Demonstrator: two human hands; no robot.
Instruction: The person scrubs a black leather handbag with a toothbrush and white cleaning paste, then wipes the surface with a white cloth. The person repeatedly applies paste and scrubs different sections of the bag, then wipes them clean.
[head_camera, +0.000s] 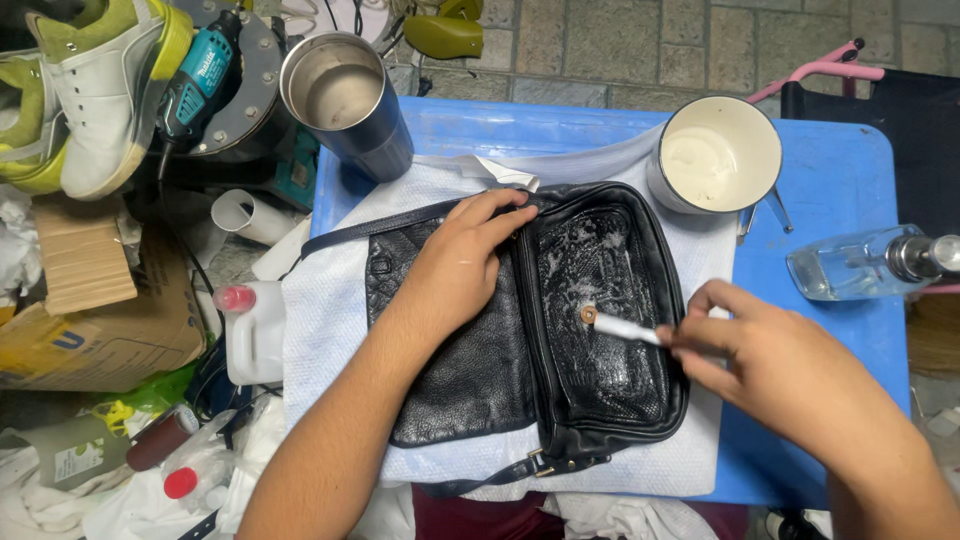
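A black leather bag (470, 370) lies open on a white cloth (320, 330) spread over a blue table (850, 190). My left hand (460, 265) presses flat on the bag's left half, fingers reaching its top edge. My right hand (770, 350) pinches a small white brush (620, 327) whose tip touches a round brown snap in the middle of the bag's foamy, wet right panel (600, 290).
A white cup (718, 152) of soapy liquid and a dark steel tumbler (350, 100) stand at the table's back. A clear glass bottle (860, 262) lies at the right. Left of the table: a white jug (252, 335), cardboard box (100, 320), rotary tool (200, 80), shoes (100, 90).
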